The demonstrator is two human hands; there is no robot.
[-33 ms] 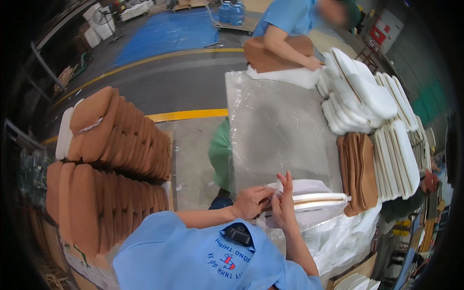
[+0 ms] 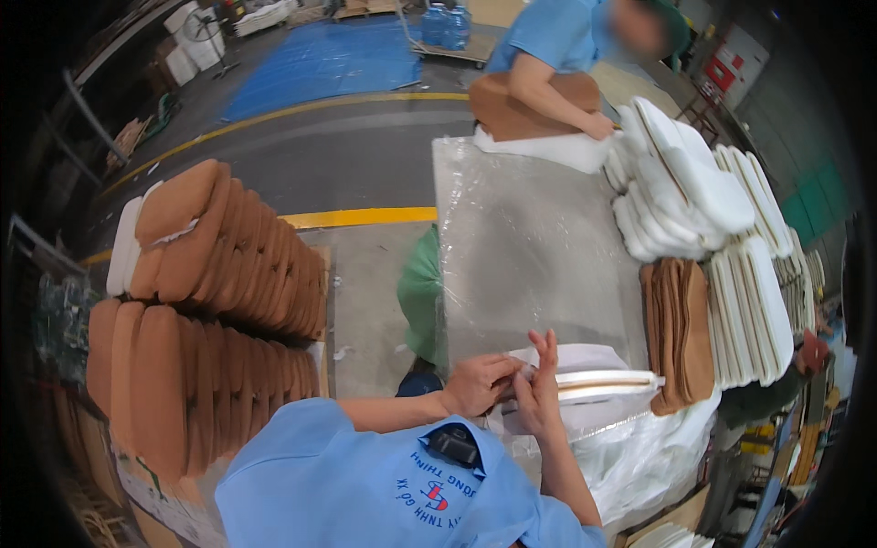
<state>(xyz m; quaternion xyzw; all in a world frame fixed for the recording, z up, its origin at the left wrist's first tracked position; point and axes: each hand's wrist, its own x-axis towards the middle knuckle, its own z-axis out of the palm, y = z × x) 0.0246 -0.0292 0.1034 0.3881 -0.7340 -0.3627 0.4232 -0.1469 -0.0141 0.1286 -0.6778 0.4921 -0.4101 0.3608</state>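
Note:
My left hand [image 2: 479,382] and my right hand [image 2: 537,388] meet at the left end of a white pad [image 2: 605,381] with a brown line along its edge. Left thumb and fingers are pinched together; what lies between them is too small to make out. On the right hand, thumb and forefinger close near the left fingertips while other fingers point up. Thin whitish cloth [image 2: 585,354] spreads around the pad, on a table [image 2: 530,228] covered in clear plastic. Beside the pad's right end stands a row of brown cushion pieces [image 2: 676,329].
White pads [image 2: 754,310] and thick white padding [image 2: 676,173] are piled along the table's right side. At left stand tall rows of brown cushions [image 2: 215,247]. Across the table a co-worker [image 2: 544,64] handles a brown cushion [image 2: 534,105]. Green cloth [image 2: 420,297] hangs by the table's left edge.
The whole view has shifted slightly. My hands stay pinched at the pad's left end, with hardly any movement.

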